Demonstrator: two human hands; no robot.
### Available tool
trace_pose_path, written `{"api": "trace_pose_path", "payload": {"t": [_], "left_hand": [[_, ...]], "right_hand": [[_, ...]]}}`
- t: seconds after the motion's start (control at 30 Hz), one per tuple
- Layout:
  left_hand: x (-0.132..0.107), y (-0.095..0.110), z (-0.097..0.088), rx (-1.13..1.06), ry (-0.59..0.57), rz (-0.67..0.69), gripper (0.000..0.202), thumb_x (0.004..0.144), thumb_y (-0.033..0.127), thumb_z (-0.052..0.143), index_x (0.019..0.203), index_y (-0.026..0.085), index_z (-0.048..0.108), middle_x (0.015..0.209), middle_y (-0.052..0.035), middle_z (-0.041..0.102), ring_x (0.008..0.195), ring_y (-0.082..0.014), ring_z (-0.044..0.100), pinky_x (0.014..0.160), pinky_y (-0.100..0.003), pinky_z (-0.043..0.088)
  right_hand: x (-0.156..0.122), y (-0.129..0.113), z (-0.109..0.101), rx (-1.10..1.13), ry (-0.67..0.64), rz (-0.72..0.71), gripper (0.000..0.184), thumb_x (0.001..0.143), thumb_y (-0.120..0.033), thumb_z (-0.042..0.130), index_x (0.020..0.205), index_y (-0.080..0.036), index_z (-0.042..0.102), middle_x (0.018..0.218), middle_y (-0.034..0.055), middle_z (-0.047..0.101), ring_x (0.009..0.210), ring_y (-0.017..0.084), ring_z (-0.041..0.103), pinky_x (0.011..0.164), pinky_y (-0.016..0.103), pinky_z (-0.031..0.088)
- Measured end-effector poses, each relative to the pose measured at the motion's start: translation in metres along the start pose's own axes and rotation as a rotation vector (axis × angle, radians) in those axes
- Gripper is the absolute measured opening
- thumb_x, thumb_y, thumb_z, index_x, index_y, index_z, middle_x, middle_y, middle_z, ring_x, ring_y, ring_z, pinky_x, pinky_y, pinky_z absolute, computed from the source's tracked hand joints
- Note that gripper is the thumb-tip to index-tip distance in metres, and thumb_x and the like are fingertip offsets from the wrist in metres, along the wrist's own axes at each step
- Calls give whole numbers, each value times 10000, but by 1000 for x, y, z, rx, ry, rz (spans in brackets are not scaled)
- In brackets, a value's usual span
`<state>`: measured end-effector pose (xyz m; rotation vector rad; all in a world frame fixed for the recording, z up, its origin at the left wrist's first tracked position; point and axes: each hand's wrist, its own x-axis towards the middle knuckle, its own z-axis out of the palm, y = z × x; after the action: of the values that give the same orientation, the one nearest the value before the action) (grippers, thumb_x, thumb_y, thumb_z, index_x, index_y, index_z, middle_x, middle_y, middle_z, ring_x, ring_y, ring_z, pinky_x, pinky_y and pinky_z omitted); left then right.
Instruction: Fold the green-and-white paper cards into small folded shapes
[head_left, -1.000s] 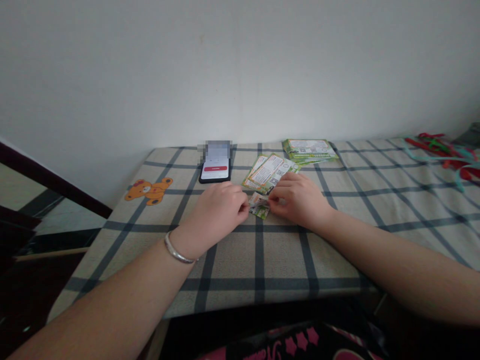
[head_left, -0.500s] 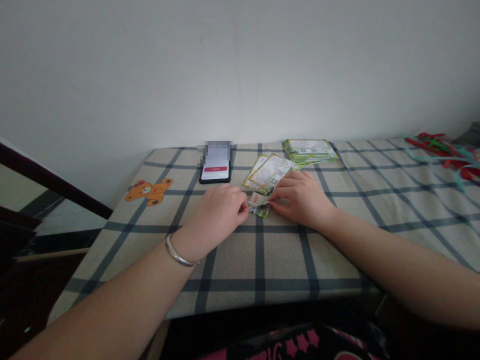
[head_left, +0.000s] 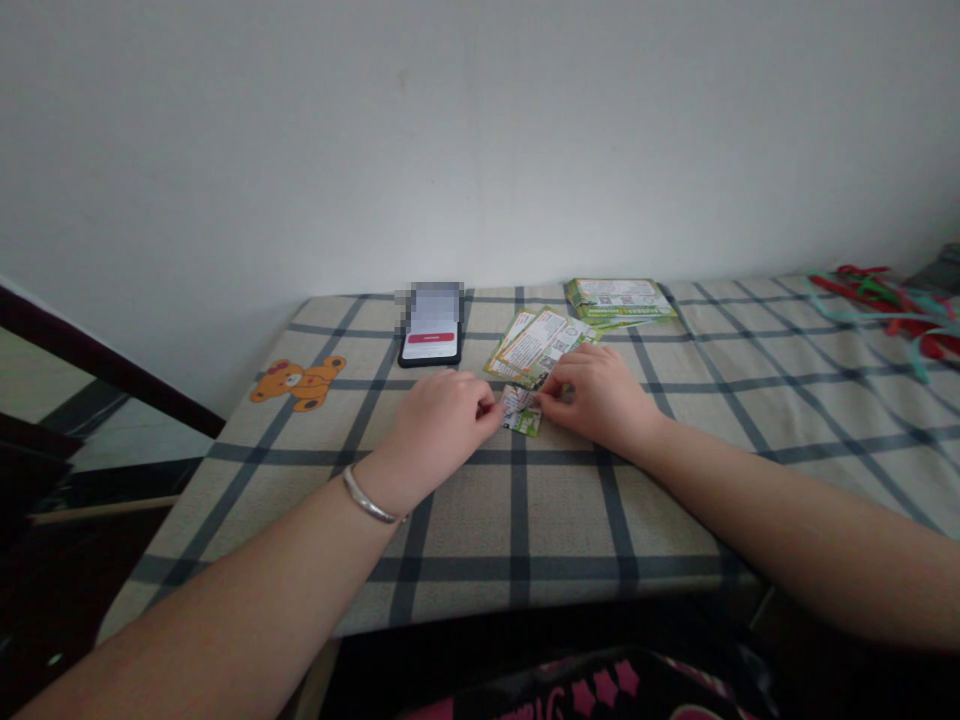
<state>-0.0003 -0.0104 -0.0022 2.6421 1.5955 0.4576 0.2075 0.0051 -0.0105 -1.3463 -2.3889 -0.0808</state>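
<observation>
Between my hands is a small folded piece of printed paper point(head_left: 523, 412), white and green. My left hand point(head_left: 450, 415) pinches its left edge, fingers curled and a silver bangle on the wrist. From the other side, my right hand point(head_left: 596, 395) holds the right edge between thumb and fingertips. Just behind the folded paper, several flat printed cards point(head_left: 534, 345) with orange and green borders lie overlapped, partly hidden by my right hand.
A phone point(head_left: 431, 340) with a lit screen lies behind my left hand. Near the wall point(head_left: 480, 150) rests a stack of similar cards point(head_left: 622, 300). Red, green and pale blue ribbons point(head_left: 900, 310) are heaped at far right. An orange bear picture point(head_left: 298, 384) marks the checked tablecloth point(head_left: 465, 540).
The flap of the paper between my hands now lies differently, with its dark print showing instead of the pale orange part. My left hand has shifted slightly right.
</observation>
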Motion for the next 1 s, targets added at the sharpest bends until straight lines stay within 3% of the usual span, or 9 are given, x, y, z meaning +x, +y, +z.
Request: {"api": "trace_pose_path", "payload": {"t": [0.3, 0.47, 0.6, 0.7, 0.77, 0.9, 1.0], "left_hand": [[1, -5, 2, -68, 5, -11, 283, 863, 332, 557, 638, 176, 628, 680, -31, 644, 618, -151, 538, 551, -289, 334], [2, -9, 4, -118, -4, 60, 280, 868, 338, 568, 651, 177, 643, 665, -24, 639, 634, -150, 552, 561, -288, 350], [1, -8, 4, -186, -29, 134, 226, 875, 280, 575, 694, 165, 644, 766, -33, 625, 735, -160, 572, 666, -293, 427], [0, -7, 7, -227, 32, 129, 124, 859, 260, 601, 884, 157, 665, 955, -61, 618, 888, -184, 582, 805, -321, 469], [0, -8, 10, -228, 84, 132, 198, 853, 266, 612, 1016, 164, 659, 1050, -74, 602, 984, -204, 568, 899, -359, 458], [1, -11, 17, -209, 103, 142, 158, 864, 281, 592, 947, 175, 676, 1036, -69, 604, 988, -212, 560, 925, -378, 453], [2, -11, 20, -197, 106, 134, 194, 862, 276, 588, 1014, 175, 656, 1054, -69, 622, 1015, -222, 552, 941, -393, 445]], "right_hand": [[0, 0, 1, 99, 2, -196, 120, 850, -222, 584, 786, -178, 675, 812, 51, 687, 858, 203, 563, 835, 331, 408], [-1, 4, -2, 174, -20, -229, 136, 874, -222, 593, 798, -185, 700, 786, 39, 688, 824, 186, 568, 806, 321, 416], [-2, 6, -5, 244, -47, -211, 113, 854, -206, 632, 776, -192, 712, 746, 23, 683, 767, 162, 572, 755, 298, 424], [-1, 8, -5, 281, -48, -218, 93, 845, -200, 650, 783, -191, 719, 749, 23, 692, 763, 157, 585, 761, 303, 429], [0, 9, -4, 294, -46, -228, 91, 846, -196, 648, 788, -193, 720, 758, 22, 696, 774, 157, 590, 772, 309, 431], [1, 10, -1, 299, -57, -190, 81, 843, -207, 651, 798, -206, 719, 791, 17, 710, 796, 161, 588, 780, 315, 432], [1, 10, 0, 295, -66, -169, 92, 852, -216, 635, 823, -213, 722, 816, 19, 717, 806, 164, 592, 791, 319, 435]]}}
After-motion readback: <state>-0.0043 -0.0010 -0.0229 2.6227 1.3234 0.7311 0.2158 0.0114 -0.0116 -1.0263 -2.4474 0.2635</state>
